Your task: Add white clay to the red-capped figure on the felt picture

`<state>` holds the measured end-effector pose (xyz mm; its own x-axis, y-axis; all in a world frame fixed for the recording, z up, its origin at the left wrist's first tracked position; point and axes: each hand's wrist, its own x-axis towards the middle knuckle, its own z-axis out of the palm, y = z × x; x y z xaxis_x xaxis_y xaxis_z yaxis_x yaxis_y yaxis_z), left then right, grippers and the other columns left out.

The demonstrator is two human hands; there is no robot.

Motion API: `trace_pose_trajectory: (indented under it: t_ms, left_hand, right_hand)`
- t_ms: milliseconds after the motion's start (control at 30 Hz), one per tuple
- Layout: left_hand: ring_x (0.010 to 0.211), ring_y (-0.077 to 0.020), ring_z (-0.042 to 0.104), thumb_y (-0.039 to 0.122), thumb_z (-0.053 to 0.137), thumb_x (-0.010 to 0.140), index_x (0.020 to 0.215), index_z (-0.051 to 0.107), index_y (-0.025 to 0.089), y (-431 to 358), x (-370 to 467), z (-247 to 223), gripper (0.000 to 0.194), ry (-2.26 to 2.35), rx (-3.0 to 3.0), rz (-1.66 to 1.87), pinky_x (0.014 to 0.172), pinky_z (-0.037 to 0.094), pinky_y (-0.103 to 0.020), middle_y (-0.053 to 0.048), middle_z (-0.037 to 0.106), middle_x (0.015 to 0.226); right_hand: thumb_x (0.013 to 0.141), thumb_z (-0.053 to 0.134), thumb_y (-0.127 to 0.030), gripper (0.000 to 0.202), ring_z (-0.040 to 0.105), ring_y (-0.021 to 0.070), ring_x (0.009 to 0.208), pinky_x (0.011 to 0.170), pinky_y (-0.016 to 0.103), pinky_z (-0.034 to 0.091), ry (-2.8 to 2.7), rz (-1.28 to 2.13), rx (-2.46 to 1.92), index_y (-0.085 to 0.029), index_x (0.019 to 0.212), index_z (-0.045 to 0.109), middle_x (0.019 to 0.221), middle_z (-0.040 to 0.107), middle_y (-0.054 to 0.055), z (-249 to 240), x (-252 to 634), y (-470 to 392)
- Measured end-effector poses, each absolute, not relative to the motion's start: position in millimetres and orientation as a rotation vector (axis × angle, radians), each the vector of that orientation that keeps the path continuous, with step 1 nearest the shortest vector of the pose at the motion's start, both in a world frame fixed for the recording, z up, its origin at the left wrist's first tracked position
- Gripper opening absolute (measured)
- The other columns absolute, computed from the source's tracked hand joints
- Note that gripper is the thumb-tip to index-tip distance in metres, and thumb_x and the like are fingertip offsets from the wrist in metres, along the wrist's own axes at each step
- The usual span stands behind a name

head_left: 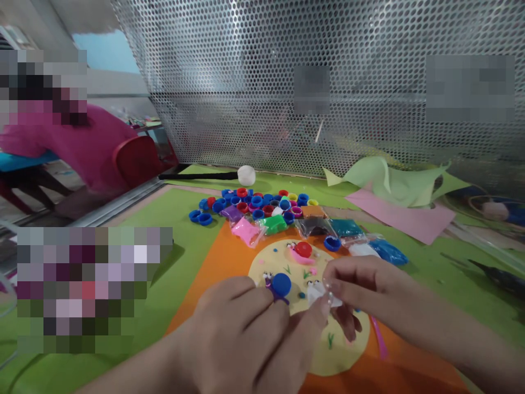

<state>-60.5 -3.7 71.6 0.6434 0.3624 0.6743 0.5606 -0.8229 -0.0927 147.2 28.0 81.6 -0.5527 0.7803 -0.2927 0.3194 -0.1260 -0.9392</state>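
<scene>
Both hands meet over a yellow disc (328, 350) on orange paper; the left hand (241, 334) and right hand (361, 284) pinch a white clay piece (318, 294) between fingertips; pressing hard could squash it or nudge the blue cap (281, 284) beside it.

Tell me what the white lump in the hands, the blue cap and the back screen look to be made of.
White lump: probably soft modelling clay, matte, pinched out of shape between both hands. Blue cap: likely moulded plastic, smooth with a slight sheen. Back screen: seemingly perforated sheet metal, grey and shiny, with regular round holes.
</scene>
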Motion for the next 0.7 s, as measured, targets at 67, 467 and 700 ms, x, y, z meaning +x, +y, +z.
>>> trace_pose_trajectory:
  t_ms: [67, 467, 700]
  left_hand:
    - [0.045, -0.0125, 0.06, 0.015, 0.062, 0.084, 0.106, 0.058, 0.006, 4, -62, 74, 0.024, -0.641, -2.605, -0.968, 0.043, 0.048, -0.027, 0.001, 0.067, 0.055]
    - [0.044, -0.0077, 0.059, 0.021, 0.062, 0.086, 0.101, 0.059, 0.008, 8, -62, 78, 0.02, -0.62, -2.634, -0.912, 0.04, 0.047, -0.023, 0.004, 0.069, 0.058]
    - [0.042, -0.0092, 0.059, 0.019, 0.063, 0.085, 0.099, 0.059, 0.007, 8, -61, 79, 0.018, -0.618, -2.621, -0.914, 0.04, 0.045, -0.024, 0.002, 0.069, 0.056]
  right_hand:
    - [0.088, 0.051, -0.044, 0.03, 0.052, 0.0082, 0.055, 0.056, 0.02, 0.041, -1.813, 1.626, -1.199, -0.02, 0.07, 0.053, 0.061, 0.055, -0.004, 84, 147, 27]
    - [0.086, 0.054, -0.046, 0.03, 0.052, 0.0098, 0.057, 0.055, 0.021, 0.041, -1.869, 1.543, -1.15, -0.021, 0.07, 0.055, 0.062, 0.055, -0.003, 88, 146, 24]
    - [0.087, 0.053, -0.044, 0.029, 0.051, 0.0083, 0.056, 0.055, 0.019, 0.041, -1.834, 1.582, -1.123, -0.02, 0.07, 0.055, 0.062, 0.054, -0.003, 88, 145, 26]
